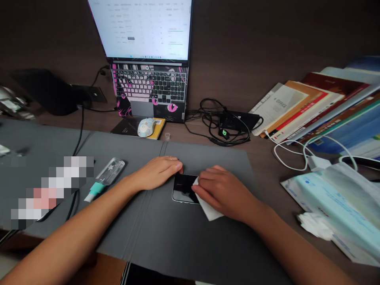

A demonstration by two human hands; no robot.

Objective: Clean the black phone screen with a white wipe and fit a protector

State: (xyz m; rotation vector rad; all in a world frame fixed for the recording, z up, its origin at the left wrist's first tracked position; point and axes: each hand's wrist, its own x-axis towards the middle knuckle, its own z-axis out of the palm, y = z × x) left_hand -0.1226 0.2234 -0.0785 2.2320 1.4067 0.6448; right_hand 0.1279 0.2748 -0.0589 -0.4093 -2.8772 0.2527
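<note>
A smartphone [184, 189] lies screen up on the grey desk mat, its black glass showing reflections. My left hand [158, 172] is closed at the phone's upper left corner, with the fingertips gripping its edge. In my right hand [221, 190], which is closed, a white tissue [210, 210] is pressed onto the right part of the screen. That hand hides the phone's right end. Left of my left forearm lies a clear spray bottle [110, 172] with a mint-green collar.
Behind stands an open laptop [151, 85], with a mouse [146, 127] on a yellow-and-black booklet. A tangled cable and power adapter [237, 120] lie beside leaning books [314, 107]. At right are a blue-white tissue pack [347, 202] and a crumpled tissue [315, 225].
</note>
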